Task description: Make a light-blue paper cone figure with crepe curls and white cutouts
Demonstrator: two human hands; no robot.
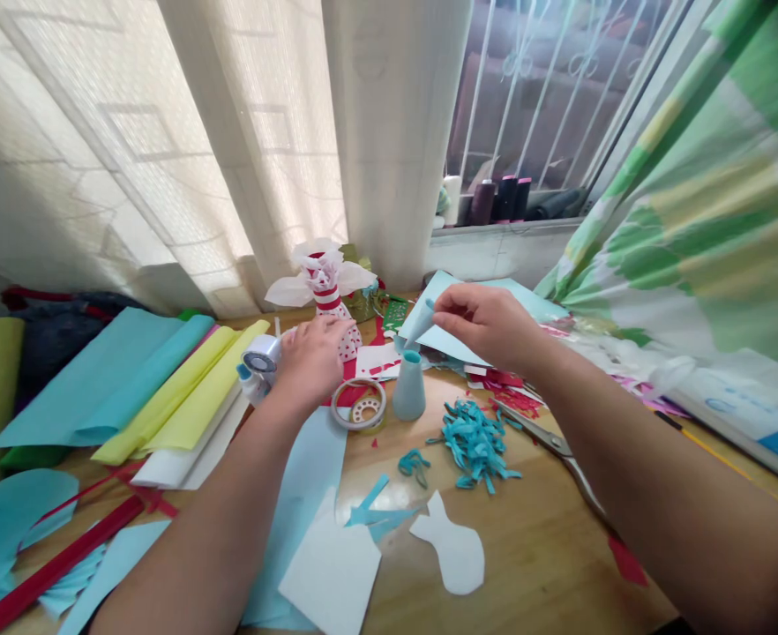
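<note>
My right hand (pixel 485 322) is closed, pinching a small light-blue rolled paper piece (pixel 421 324) above and slightly behind a pale blue paper cone (pixel 409 388) with an open top, standing upright on the table. My left hand (pixel 316 357) is beside a red-and-white dotted paper vase (pixel 349 342) with white paper petals. Its fingers bend away from me and their tips are hidden, so I cannot tell what they touch. Left of it are a white roll-shaped object (pixel 262 353) and a small white bottle with a blue cap (pixel 252 384). A tape roll (pixel 358 405) lies between hand and cone.
Shredded blue paper (pixel 478 441), scissors (pixel 554 443) and white paper cut-outs (pixel 453 547) lie on the wooden table (pixel 527 556). Folded blue and yellow sheets (pixel 183 388) are at left. Plastic bags (pixel 706 379) lie at right; curtains (pixel 389 132) hang behind.
</note>
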